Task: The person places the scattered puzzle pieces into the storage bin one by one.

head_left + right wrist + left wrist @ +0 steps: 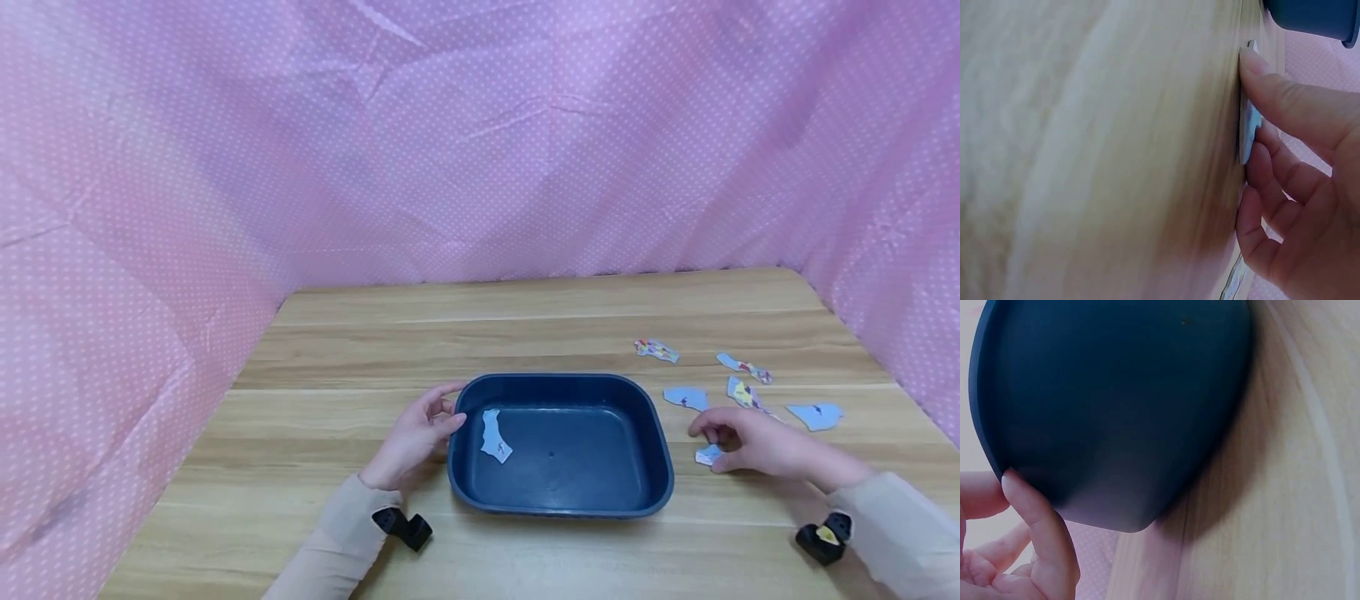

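Note:
My left hand [411, 437] grips the left rim of a dark blue plastic tray [555, 511], thumb on the rim and the other fingers outside; the left wrist view shows the tray [1110, 412] close up at the thumb. Inside the tray, toward its left end, lies one flat light-blue puzzle piece [492, 437] with wavy edges. Right of the tray, my right hand [761, 446] pinches a small light-blue puzzle piece [707, 455] by its edges, low at the tabletop. In the right wrist view this piece [1249, 125] sits between thumb and fingers.
More pieces lie beyond my right hand: a pale blue piece [686, 397], a yellow-marked piece [742, 392], another blue piece [816, 416], a narrow piece [745, 367] and a colourful piece [657, 351]. Pink dotted cloth [480, 150] hangs around the wooden table [360, 333].

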A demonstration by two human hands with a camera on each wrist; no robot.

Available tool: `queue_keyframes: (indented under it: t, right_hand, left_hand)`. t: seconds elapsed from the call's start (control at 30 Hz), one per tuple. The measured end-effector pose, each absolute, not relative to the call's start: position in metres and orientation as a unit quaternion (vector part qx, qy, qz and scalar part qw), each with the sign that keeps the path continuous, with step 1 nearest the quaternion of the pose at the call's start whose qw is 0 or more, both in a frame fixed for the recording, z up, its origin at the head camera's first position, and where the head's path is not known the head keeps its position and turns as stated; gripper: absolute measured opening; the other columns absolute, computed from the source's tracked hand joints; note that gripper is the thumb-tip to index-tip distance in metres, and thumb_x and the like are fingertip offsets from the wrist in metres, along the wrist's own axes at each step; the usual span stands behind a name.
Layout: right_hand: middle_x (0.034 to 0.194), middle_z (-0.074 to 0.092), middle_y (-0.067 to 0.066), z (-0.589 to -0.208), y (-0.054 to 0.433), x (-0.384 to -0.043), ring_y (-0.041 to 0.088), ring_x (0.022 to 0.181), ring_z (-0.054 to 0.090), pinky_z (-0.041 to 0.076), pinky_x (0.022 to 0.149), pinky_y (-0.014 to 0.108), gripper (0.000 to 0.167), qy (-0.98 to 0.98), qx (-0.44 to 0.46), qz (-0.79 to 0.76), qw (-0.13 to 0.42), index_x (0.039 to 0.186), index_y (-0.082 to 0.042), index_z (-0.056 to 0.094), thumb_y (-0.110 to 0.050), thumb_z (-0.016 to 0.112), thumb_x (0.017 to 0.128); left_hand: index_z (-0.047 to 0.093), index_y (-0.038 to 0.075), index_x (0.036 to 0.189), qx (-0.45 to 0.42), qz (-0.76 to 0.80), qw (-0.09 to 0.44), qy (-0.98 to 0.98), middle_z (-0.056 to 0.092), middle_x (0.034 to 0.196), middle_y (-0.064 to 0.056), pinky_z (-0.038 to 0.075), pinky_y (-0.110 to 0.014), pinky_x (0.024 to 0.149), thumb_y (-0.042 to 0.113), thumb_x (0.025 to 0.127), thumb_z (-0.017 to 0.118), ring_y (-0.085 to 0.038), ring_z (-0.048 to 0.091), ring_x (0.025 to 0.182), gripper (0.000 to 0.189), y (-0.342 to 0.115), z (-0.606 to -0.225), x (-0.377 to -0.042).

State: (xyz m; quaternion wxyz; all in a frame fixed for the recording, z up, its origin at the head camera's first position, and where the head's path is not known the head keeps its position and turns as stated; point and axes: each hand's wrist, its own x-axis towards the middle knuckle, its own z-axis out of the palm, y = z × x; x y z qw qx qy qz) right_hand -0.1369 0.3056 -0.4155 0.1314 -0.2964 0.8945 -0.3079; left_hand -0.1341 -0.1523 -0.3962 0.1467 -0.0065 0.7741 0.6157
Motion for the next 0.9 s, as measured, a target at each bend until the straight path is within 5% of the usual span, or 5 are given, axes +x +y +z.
queue_keyframes:
  t: [0.4,0.9]
  right_hand:
    - [0.083,0.052,-0.014,-0.4153,0.3071,-0.1372,-0.002,0.072,0.042,0.039,0.058,0.020,0.022,0.886,-0.334,-0.305,0.106,0.093,-0.017,0.064,-0.012,0.076,0.075]
    - [0.080,0.053,-0.012,-0.4078,0.3068,-0.1387,-0.001,0.072,0.044,0.038,0.058,0.021,0.013,0.871,-0.332,-0.333,0.143,0.090,-0.019,0.063,-0.010,0.069,0.083]
  left_hand:
    - [0.050,0.016,0.135,0.001,0.615,0.146,0.775,0.057,0.100,-0.012,0.051,-0.028,0.067,0.005,0.092,0.059,-0.016,0.060,0.077,0.045,-0.1513,-0.3968,-0.1362]
    - [0.050,0.015,0.135,-0.001,0.614,0.151,0.774,0.057,0.098,-0.011,0.049,-0.027,0.067,0.005,0.092,0.058,-0.016,0.059,0.075,0.045,-0.1529,-0.3961,-0.1373]
